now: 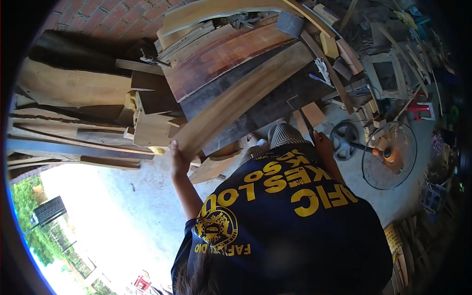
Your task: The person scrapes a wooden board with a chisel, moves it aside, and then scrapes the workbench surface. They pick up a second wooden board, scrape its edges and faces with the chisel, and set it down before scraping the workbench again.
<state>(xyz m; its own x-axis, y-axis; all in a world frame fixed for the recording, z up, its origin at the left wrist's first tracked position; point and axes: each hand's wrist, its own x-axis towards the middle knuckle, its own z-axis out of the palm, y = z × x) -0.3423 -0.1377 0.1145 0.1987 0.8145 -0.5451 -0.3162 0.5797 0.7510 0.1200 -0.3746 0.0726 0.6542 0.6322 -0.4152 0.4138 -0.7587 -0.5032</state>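
A long, slightly curved wooden board [241, 96] lies slantwise over the dark work surface [275, 105]. My left hand [179, 158] is closed on its near left end. On the other side of my body, my right hand [322, 144] is wrapped round a dark, narrow tool [307, 124], whose exact kind I cannot make out. The tool points away from me beside two small wood pieces [313, 113]. Behind the board lies a reddish-brown plank [226, 59].
Planks are stacked at the left [73, 83]. A standing fan [388, 156] is to my right, near a black round base [344, 140]. A grey block [290, 24] sits at the back. A red stool [421, 110] stands at the far right.
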